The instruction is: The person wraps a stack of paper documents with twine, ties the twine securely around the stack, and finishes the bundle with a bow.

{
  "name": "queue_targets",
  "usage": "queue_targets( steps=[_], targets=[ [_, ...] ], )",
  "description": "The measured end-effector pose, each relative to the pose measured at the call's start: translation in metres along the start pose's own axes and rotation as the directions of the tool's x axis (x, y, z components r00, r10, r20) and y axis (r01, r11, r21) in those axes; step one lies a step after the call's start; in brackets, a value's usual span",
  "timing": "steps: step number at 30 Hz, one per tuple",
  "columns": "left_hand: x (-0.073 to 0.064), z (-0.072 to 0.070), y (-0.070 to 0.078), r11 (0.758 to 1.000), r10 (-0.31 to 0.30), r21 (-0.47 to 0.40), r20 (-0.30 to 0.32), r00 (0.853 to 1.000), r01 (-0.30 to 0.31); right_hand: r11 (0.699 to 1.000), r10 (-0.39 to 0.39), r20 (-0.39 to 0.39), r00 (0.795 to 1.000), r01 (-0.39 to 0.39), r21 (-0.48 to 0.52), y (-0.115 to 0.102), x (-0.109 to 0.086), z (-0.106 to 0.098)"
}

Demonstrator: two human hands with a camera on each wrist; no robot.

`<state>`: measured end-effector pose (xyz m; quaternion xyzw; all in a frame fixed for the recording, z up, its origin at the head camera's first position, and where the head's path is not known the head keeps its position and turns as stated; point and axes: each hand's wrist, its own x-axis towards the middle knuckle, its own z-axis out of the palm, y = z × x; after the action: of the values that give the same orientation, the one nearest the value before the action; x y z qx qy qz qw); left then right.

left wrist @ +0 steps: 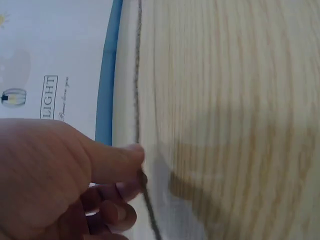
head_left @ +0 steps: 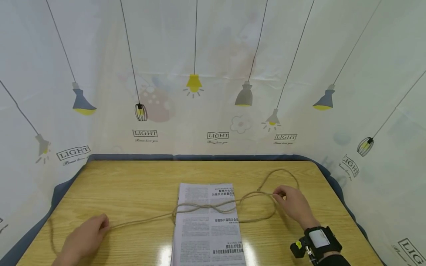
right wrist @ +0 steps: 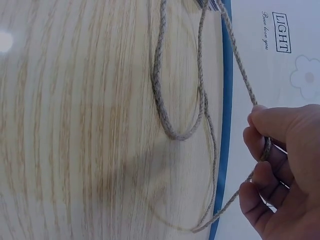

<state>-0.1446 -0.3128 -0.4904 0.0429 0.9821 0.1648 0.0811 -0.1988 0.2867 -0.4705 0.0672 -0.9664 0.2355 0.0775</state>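
Fingers of the left hand (head_left: pixel 84 236) and right hand (head_left: pixel 294 205) pinch the rope (head_left: pixel 143 220); between them it crosses the newspapers (head_left: pixel 209 232), its loop (right wrist: pixel 176 136) slack, perhaps not yet fully knotted.

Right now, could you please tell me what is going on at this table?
A person's left hand and right hand each pinch a brown cord, one on either side of some folded newspaper. The newspaper lies on the wooden table, with strands of cord crossing over its top. The cord runs nearly straight towards the left hand and forms loose loops on the right. Whether it is firmly knotted, I cannot tell.
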Motion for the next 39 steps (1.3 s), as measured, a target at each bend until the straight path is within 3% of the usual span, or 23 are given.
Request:
queue_targets(
  steps=[4,9,13,18,22,28,34,39],
  targets=[
    [0.009,0.002,0.024,1.000,-0.004,0.012,-0.042,0.999,0.004,1.000,0.004,0.015,1.000,-0.004,0.006,-0.002,0.000,0.000],
    [0.025,0.009,0.084,0.994,0.081,-0.066,-0.130,0.988,-0.090,1.000,0.001,0.020,1.000,-0.001,-0.004,-0.002,-0.001,0.002],
    [0.036,0.023,0.132,0.969,0.192,-0.125,-0.166,0.967,-0.214,1.000,-0.011,0.033,0.999,0.011,0.004,-0.002,-0.002,0.002],
    [0.051,0.045,0.169,0.939,0.325,-0.049,-0.191,0.926,-0.339,0.999,-0.019,0.112,0.994,0.016,0.033,-0.004,-0.003,0.001],
    [0.059,0.059,0.184,0.933,0.356,0.015,-0.194,0.914,-0.361,0.999,-0.028,0.172,0.985,0.021,0.040,-0.008,-0.004,0.005],
    [0.061,0.066,0.193,0.934,0.358,0.075,-0.191,0.914,-0.350,0.998,-0.068,0.127,0.990,0.068,0.003,-0.031,0.006,0.027],
    [0.063,0.067,0.197,0.937,0.349,0.068,-0.175,0.921,-0.342,0.984,-0.178,0.106,0.978,0.176,0.021,-0.075,0.021,0.060],
    [0.066,0.068,0.203,0.945,0.327,0.051,-0.136,0.935,-0.323,0.957,-0.288,0.107,0.952,0.291,-0.013,-0.093,0.025,0.084]
  ],
)
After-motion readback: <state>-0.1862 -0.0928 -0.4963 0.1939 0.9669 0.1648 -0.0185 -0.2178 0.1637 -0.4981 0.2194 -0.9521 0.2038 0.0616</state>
